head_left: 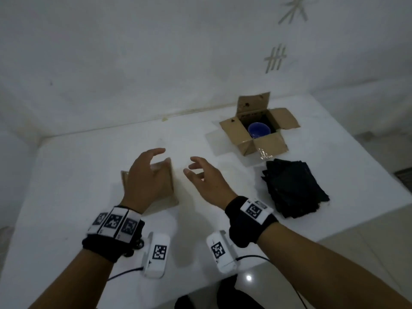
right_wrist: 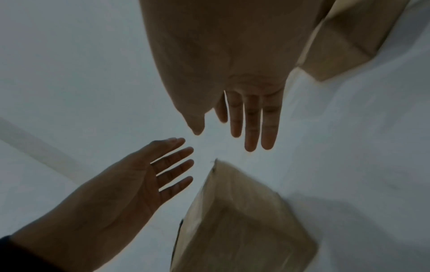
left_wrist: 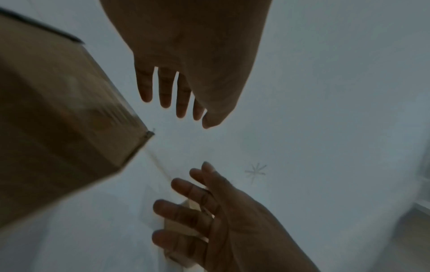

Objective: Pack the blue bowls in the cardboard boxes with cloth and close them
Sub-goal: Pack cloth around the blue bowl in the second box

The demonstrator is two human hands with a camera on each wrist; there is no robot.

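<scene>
A white table (head_left: 89, 175) is set in a corner of white walls (head_left: 111, 63), on which strips of tape (head_left: 275, 59) are stuck in crossed marks. Pale floor tiles (head_left: 367, 253) are seen on the right. No writing can be read; only square coded tags (head_left: 116, 220) are carried on the wristbands. A closed box (head_left: 165, 175) lies near, under the left hand (head_left: 145, 177), whose fingers are spread and hold nothing. The right hand (head_left: 207, 179) hovers beside it, fingers loose. Far right, a bowl (head_left: 259, 129) sits in an open box (head_left: 243, 139). A dark cloth pile (head_left: 294, 188) lies just near of that.
</scene>
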